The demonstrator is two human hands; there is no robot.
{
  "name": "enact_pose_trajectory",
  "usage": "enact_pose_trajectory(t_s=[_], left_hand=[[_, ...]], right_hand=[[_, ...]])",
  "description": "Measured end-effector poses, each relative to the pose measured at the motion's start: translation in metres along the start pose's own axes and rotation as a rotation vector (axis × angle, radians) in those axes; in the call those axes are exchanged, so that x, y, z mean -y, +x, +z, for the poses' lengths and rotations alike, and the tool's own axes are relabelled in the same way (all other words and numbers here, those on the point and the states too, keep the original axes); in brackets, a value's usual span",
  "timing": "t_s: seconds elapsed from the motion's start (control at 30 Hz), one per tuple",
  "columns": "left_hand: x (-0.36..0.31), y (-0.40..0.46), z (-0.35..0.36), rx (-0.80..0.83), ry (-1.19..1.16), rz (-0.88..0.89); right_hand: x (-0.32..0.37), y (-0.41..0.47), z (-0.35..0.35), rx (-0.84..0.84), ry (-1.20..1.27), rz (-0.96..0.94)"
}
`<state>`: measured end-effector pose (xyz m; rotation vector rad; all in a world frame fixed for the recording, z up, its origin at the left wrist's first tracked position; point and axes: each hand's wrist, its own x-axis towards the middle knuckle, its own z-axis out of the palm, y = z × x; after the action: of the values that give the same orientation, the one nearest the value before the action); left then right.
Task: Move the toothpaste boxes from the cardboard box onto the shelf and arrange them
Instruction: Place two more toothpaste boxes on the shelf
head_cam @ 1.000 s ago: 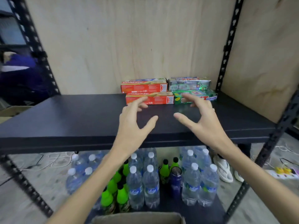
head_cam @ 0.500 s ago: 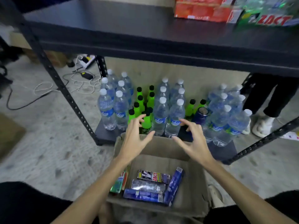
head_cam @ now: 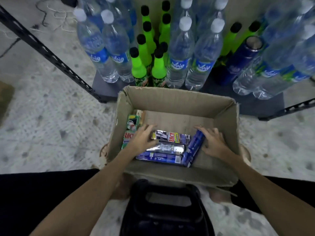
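Five toothpaste boxes (head_cam: 170, 147) in the cardboard box (head_cam: 179, 99); left hand (head_cam: 142, 139) touches one, spread; right hand (head_cam: 213, 142) likewise.

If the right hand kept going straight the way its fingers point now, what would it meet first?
Probably the cardboard box: the right hand rests along the tilted blue toothpaste box, fingers pointing up-left over bare box floor toward its far wall. Depth is unclear.

Probably stockroom: racked water bottles (head_cam: 179, 53)
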<state>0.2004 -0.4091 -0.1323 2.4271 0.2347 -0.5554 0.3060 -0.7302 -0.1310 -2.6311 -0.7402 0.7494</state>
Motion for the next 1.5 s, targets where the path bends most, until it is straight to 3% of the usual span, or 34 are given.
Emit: enact_pose_trajectory(t_s=[0.17,0.33,0.67,0.77,0.9,1.17,1.5], left_hand=[[-0.012,0.027,0.040,0.136,0.114,0.022],[-0.008,0.040,0.054,0.158,0.247,0.024],[-0.010,0.064,0.042,0.278,0.469,-0.008],[-0.007,0.066,0.041,0.264,0.285,-0.045],[-0.002,0.062,0.036,0.243,-0.192,-0.057],[-0.003,0.038,-0.013,0.009,-0.361,0.038],[-0.055,-0.014,-0.150,-0.309,-0.506,0.229]], right_hand=[[-0.018,0.003,0.021,0.019,-0.264,-0.071],[-0.011,0.014,0.015,-0.006,-0.448,-0.155],[-0.012,0.038,0.007,0.045,-0.636,-0.242],[-0.018,0.038,0.004,0.057,-0.621,-0.263],[-0.018,0.036,0.000,0.020,-0.538,-0.285],[-0.009,0.022,-0.040,-0.191,-0.448,-0.389],[0.052,-0.018,-0.149,-0.419,0.061,-0.365]])
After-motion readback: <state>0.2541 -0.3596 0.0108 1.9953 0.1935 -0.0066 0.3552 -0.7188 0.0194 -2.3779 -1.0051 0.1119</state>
